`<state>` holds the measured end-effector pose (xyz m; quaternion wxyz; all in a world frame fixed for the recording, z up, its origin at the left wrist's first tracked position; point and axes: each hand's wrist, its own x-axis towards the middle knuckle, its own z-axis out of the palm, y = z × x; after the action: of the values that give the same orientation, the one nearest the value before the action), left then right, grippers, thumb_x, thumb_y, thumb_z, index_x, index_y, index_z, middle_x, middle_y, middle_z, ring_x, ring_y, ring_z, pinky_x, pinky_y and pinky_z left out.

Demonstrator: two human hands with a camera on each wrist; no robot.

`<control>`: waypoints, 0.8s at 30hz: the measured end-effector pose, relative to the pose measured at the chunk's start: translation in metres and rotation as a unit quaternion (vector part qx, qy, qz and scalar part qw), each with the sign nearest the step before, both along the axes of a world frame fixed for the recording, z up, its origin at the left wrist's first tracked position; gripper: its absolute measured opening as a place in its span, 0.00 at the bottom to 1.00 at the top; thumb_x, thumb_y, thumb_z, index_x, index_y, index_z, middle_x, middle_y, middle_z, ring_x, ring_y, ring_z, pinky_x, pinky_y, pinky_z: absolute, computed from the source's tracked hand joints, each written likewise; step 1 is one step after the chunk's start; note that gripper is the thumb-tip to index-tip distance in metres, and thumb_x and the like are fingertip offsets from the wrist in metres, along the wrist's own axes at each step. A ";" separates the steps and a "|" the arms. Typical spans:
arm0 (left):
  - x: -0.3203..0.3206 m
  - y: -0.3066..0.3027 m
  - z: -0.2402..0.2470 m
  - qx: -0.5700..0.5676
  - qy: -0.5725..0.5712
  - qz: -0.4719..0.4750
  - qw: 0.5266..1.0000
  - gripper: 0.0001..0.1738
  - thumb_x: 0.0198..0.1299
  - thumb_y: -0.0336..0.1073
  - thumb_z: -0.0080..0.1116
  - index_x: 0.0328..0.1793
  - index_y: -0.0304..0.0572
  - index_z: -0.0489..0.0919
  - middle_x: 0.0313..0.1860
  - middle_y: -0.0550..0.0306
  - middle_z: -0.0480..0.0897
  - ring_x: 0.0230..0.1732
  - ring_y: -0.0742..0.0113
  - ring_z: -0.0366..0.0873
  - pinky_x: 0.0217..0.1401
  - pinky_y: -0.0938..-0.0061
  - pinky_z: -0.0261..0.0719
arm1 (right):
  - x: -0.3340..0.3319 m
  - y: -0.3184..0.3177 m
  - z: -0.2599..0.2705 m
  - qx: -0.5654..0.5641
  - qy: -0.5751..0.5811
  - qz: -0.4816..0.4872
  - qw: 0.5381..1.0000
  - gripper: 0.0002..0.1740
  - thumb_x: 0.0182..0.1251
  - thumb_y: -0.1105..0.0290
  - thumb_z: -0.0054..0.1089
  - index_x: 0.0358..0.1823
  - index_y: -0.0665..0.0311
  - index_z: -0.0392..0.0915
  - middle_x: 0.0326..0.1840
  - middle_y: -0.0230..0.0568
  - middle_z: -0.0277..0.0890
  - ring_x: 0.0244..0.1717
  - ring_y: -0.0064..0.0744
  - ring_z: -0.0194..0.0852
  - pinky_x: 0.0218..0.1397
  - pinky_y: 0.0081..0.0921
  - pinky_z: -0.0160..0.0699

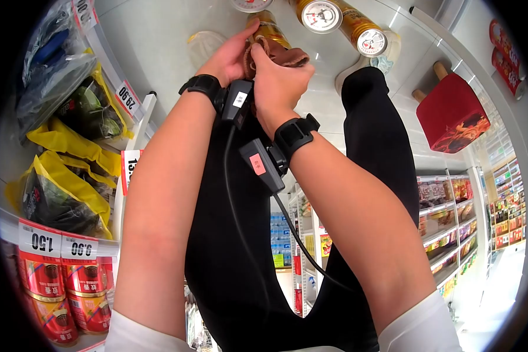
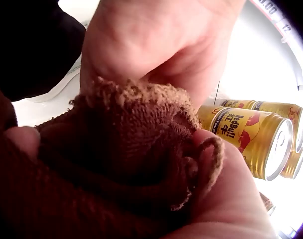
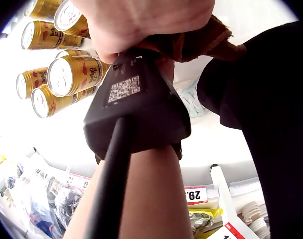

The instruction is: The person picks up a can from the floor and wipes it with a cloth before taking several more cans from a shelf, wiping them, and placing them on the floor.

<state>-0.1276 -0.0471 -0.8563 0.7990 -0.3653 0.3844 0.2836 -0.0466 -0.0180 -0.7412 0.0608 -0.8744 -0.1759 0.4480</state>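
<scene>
A brown towel-like cloth point(image 1: 284, 56), bunched up, is held between both hands. My left hand point(image 1: 233, 58) grips its left side, fingers reaching up beside a gold can point(image 1: 270, 26). From the right, my right hand point(image 1: 281, 85) holds the cloth with curled fingers and the thumb on top. In the left wrist view the cloth's fuzzy edge point(image 2: 141, 94) fills the middle, its folds dark. Gold Red Bull cans point(image 2: 246, 139) lie just past the hands there. Several more cans point(image 3: 74, 74) show beside the hands in the right wrist view.
A red stool point(image 1: 452, 111) with wooden legs is at the right. Shelves at the left carry yellow-edged bags point(image 1: 70, 188), red tins point(image 1: 47, 276) and price tags. Black-clad legs point(image 1: 381, 135) flank the hands; cables point(image 1: 299, 234) run from the wrist boxes.
</scene>
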 end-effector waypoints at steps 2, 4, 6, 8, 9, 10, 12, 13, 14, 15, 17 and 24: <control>0.000 -0.001 -0.002 0.004 -0.008 0.003 1.000 0.37 0.65 0.60 0.59 0.62 0.30 0.73 0.54 0.46 0.81 0.52 0.58 0.83 0.60 0.64 0.81 | -0.001 0.001 0.002 -0.015 0.007 -0.004 1.000 0.40 0.46 0.57 0.79 0.52 0.73 0.65 0.51 0.50 0.74 0.53 0.40 0.77 0.58 0.32 0.75; -0.002 0.000 -0.003 0.008 -0.017 0.006 1.000 0.37 0.65 0.60 0.59 0.62 0.31 0.73 0.54 0.46 0.82 0.52 0.58 0.83 0.59 0.64 0.82 | -0.003 0.003 0.004 -0.025 -0.001 0.005 1.000 0.41 0.46 0.56 0.79 0.53 0.73 0.64 0.52 0.51 0.74 0.54 0.42 0.77 0.60 0.33 0.74; -0.005 0.001 -0.003 0.005 -0.048 0.022 0.999 0.29 0.68 0.54 0.56 0.61 0.35 0.73 0.52 0.45 0.82 0.49 0.54 0.83 0.54 0.60 0.85 | -0.005 0.005 0.008 -0.033 -0.010 0.015 0.999 0.43 0.45 0.54 0.79 0.54 0.73 0.64 0.54 0.53 0.74 0.56 0.44 0.77 0.61 0.33 0.74; -0.006 0.001 -0.001 0.002 -0.036 0.016 0.999 0.30 0.69 0.55 0.56 0.61 0.34 0.73 0.51 0.44 0.82 0.48 0.54 0.84 0.53 0.60 0.86 | -0.007 0.007 0.013 -0.066 -0.007 0.053 0.996 0.45 0.46 0.50 0.78 0.55 0.74 0.63 0.56 0.56 0.74 0.58 0.47 0.77 0.62 0.35 0.73; -0.007 0.001 0.000 -0.003 -0.024 0.009 1.000 0.30 0.69 0.55 0.55 0.61 0.33 0.73 0.50 0.44 0.82 0.47 0.54 0.84 0.53 0.60 0.86 | -0.007 0.007 0.015 -0.064 -0.007 0.054 0.996 0.45 0.46 0.50 0.78 0.55 0.74 0.63 0.56 0.56 0.74 0.58 0.47 0.77 0.62 0.35 0.73; -0.008 0.001 0.000 -0.002 -0.025 0.010 1.000 0.30 0.69 0.55 0.55 0.61 0.33 0.73 0.50 0.44 0.82 0.47 0.54 0.84 0.53 0.60 0.86 | -0.007 0.006 0.016 -0.081 -0.006 0.061 0.995 0.46 0.46 0.49 0.78 0.56 0.74 0.62 0.56 0.56 0.74 0.58 0.47 0.77 0.63 0.36 0.73; -0.012 -0.002 0.001 -0.001 -0.043 -0.004 0.999 0.31 0.70 0.56 0.54 0.61 0.31 0.73 0.50 0.43 0.83 0.46 0.55 0.85 0.51 0.62 0.87 | -0.009 0.004 0.016 -0.099 -0.004 0.069 0.993 0.48 0.46 0.48 0.78 0.57 0.74 0.61 0.56 0.56 0.74 0.58 0.47 0.77 0.63 0.36 0.73; -0.012 -0.002 0.002 0.000 -0.042 -0.004 0.999 0.31 0.70 0.56 0.54 0.61 0.31 0.73 0.50 0.43 0.83 0.46 0.55 0.85 0.51 0.62 0.87 | -0.008 0.003 0.016 -0.098 -0.003 0.069 0.993 0.48 0.46 0.48 0.78 0.57 0.74 0.61 0.56 0.56 0.74 0.58 0.47 0.77 0.63 0.36 0.73; -0.012 -0.002 0.003 0.001 -0.024 -0.013 1.000 0.31 0.70 0.56 0.54 0.61 0.31 0.73 0.50 0.43 0.83 0.46 0.56 0.85 0.51 0.63 0.87 | -0.008 0.002 0.016 -0.095 -0.002 0.075 0.993 0.48 0.46 0.48 0.77 0.58 0.74 0.61 0.56 0.55 0.74 0.58 0.47 0.77 0.63 0.36 0.73; -0.012 -0.002 0.004 0.002 -0.007 -0.022 1.000 0.32 0.70 0.56 0.53 0.61 0.31 0.73 0.49 0.43 0.83 0.46 0.56 0.85 0.50 0.64 0.87 | -0.008 0.002 0.016 -0.093 0.000 0.081 0.992 0.48 0.46 0.48 0.77 0.58 0.73 0.61 0.57 0.55 0.74 0.58 0.47 0.77 0.63 0.37 0.73; -0.016 -0.003 0.003 0.003 -0.017 -0.016 1.000 0.31 0.70 0.56 0.53 0.61 0.32 0.73 0.49 0.44 0.83 0.46 0.57 0.85 0.50 0.64 0.87 | -0.010 0.002 0.019 -0.094 0.005 0.086 0.992 0.47 0.46 0.48 0.77 0.58 0.72 0.62 0.57 0.54 0.74 0.59 0.47 0.77 0.63 0.37 0.73; -0.020 -0.007 -0.012 0.013 -0.064 0.010 0.998 0.31 0.70 0.57 0.53 0.62 0.33 0.73 0.52 0.43 0.82 0.49 0.55 0.84 0.55 0.61 0.85 | -0.009 0.007 0.016 -0.089 -0.010 0.134 0.987 0.43 0.48 0.49 0.77 0.56 0.70 0.64 0.54 0.53 0.76 0.54 0.47 0.80 0.58 0.39 0.77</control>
<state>-0.1476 -0.0536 -0.8683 0.8236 -0.3760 0.3254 0.2728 -0.0554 -0.0112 -0.7251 -0.0800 -0.8494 -0.2514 0.4571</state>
